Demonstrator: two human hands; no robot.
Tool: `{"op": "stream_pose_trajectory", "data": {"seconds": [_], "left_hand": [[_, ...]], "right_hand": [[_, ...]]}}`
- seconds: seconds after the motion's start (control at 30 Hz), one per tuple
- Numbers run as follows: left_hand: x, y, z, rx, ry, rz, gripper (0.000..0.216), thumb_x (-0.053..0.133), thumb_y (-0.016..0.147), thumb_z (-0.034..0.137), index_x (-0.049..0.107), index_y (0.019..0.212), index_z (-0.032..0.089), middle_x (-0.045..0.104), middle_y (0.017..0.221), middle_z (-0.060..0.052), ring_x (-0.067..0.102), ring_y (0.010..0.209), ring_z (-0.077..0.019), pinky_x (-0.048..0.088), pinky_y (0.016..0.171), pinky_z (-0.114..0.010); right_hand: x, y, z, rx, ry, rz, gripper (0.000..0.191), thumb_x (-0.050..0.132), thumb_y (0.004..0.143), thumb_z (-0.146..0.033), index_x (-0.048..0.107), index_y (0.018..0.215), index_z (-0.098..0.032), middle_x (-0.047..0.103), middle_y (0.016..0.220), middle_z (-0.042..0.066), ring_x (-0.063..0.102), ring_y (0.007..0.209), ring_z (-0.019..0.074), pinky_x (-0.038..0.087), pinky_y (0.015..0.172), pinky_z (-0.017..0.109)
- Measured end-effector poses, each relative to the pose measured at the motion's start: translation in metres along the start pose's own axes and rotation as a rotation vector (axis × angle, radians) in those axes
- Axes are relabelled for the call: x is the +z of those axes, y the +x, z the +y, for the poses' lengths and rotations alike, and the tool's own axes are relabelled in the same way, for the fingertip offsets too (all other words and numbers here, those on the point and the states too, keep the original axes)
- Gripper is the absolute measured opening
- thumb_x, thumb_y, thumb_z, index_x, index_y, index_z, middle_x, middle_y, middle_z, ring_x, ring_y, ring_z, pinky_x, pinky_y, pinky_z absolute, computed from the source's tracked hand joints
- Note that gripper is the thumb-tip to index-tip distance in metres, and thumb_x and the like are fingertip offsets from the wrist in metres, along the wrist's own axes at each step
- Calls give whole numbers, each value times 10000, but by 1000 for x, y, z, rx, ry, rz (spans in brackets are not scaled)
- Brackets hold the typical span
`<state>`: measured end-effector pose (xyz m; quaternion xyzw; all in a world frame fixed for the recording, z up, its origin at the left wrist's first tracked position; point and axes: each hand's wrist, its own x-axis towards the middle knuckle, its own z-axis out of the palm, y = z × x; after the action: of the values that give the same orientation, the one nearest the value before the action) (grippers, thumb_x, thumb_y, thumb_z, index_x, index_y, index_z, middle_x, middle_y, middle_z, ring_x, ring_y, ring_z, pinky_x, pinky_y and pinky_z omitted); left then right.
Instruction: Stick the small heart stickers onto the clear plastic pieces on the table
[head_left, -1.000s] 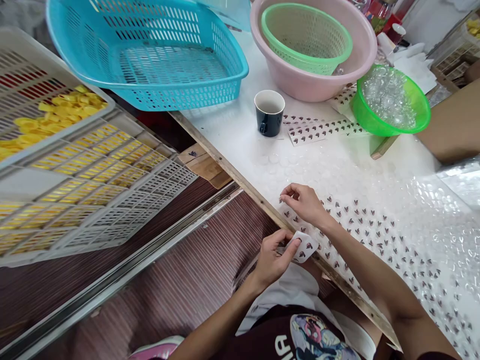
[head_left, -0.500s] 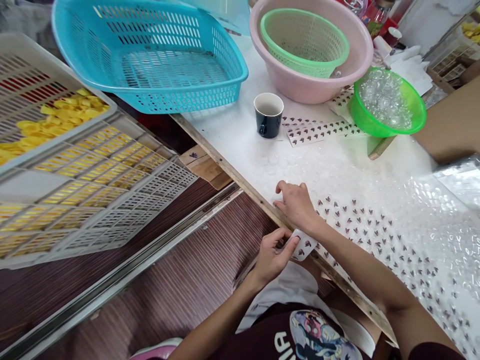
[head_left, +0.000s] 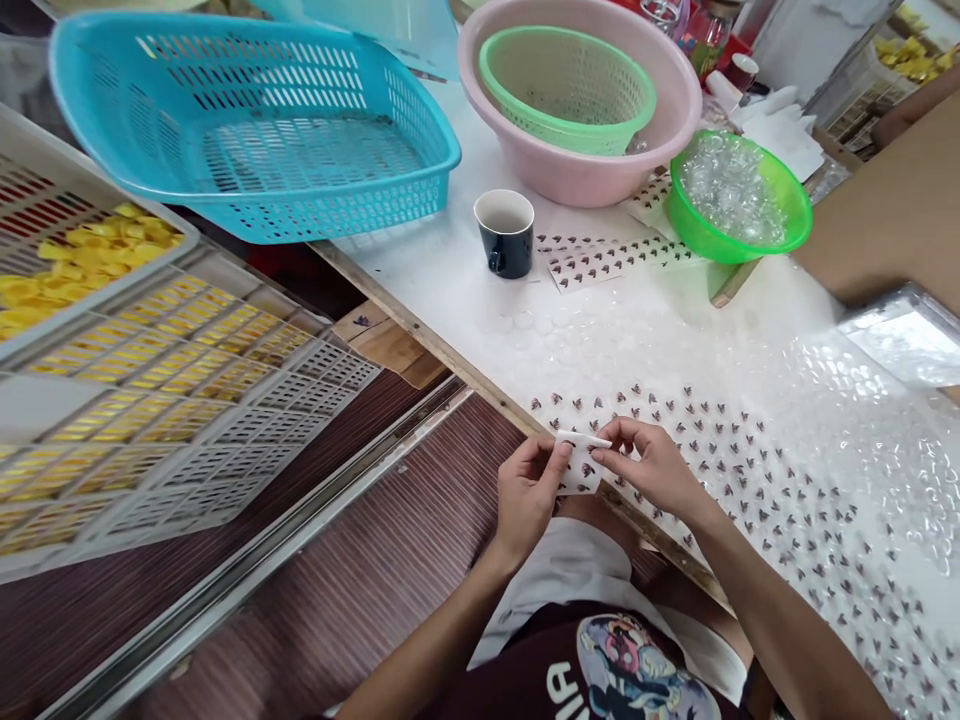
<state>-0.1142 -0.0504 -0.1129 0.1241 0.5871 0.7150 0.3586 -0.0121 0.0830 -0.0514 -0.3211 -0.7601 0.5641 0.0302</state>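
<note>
My left hand (head_left: 531, 490) pinches the left side of a small white sticker sheet (head_left: 576, 478) printed with dark little motifs, just over the table's front edge. At the sheet's upper right edge, the thumb and fingertips of my right hand (head_left: 651, 462) are closed on it. A sticker shows close to the right thumb; whether it is loose from the sheet I cannot tell. Beyond my hands, many clear round plastic pieces (head_left: 832, 395) cover the white tabletop, and those nearer me carry the same dark motifs (head_left: 739, 470).
Behind stand a dark mug (head_left: 508, 250), more sticker strips (head_left: 600, 262), a blue basket (head_left: 292, 205), a pink basin (head_left: 559, 180) holding a green colander (head_left: 570, 85), and a green bowl (head_left: 701, 235) of clear pieces. A white crate (head_left: 187, 400) with yellow parts is left; a cardboard box (head_left: 885, 210) right.
My right hand has drawn back from the tabletop towards me and now grips the sheet's edge. Stickers now show on the pieces where it was. The view has shifted slightly.
</note>
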Motion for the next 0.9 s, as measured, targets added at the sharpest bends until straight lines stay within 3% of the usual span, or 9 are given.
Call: {"op": "stream_pose_trajectory", "data": {"seconds": [0.1,0.17,0.33,0.47,0.57,0.73,0.9], "left_hand": [[3,1,5,-12,-15,-63,267,747,818,377,698,961,156,680,772,-14,588,660,-124,470,590,-206],[4,1,8,-16,-5,-74,237,752,810,365,692,881,147,664,729,-6,574,631,-115,463,580,-201],[10,-1,7,-11,61,-40,251,734,819,378,662,781,141,622,640,12,520,560,-97,415,520,-190],[10,-1,2,2,115,-36,270,717,833,393,652,760,142,609,628,13,508,551,-100,407,506,-196],[10,-1,-1,26,159,-8,267,708,843,387,644,747,146,594,626,19,495,550,-98,403,509,-200],[12,-3,0,74,230,-39,273,696,849,361,627,692,149,569,611,24,459,553,-94,384,513,-201],[11,-1,1,102,252,-58,270,687,855,346,621,678,154,560,601,26,449,552,-97,378,518,-207]], "right_hand": [[-2,-4,5,23,-5,-37,233,604,875,-381,599,740,-193,544,672,-21,479,644,130,371,617,264],[-3,-7,7,1,-18,-47,293,550,914,-385,571,694,-192,528,649,-18,477,636,132,371,608,266],[-3,-13,10,-187,-106,153,109,610,895,-307,654,929,-213,655,911,30,543,768,159,428,743,306],[-5,-16,11,-306,-142,272,68,622,891,-270,656,848,-231,609,872,33,537,826,181,426,755,322],[-4,-15,10,-293,-57,368,34,614,899,-265,637,897,-241,605,874,27,526,810,175,432,743,321],[4,-8,9,-228,74,180,409,671,855,-251,516,1233,-271,643,900,2,581,846,174,461,856,359],[3,-1,4,-219,200,173,331,659,859,-244,482,1138,-261,618,819,-16,583,759,162,489,733,325]]}}
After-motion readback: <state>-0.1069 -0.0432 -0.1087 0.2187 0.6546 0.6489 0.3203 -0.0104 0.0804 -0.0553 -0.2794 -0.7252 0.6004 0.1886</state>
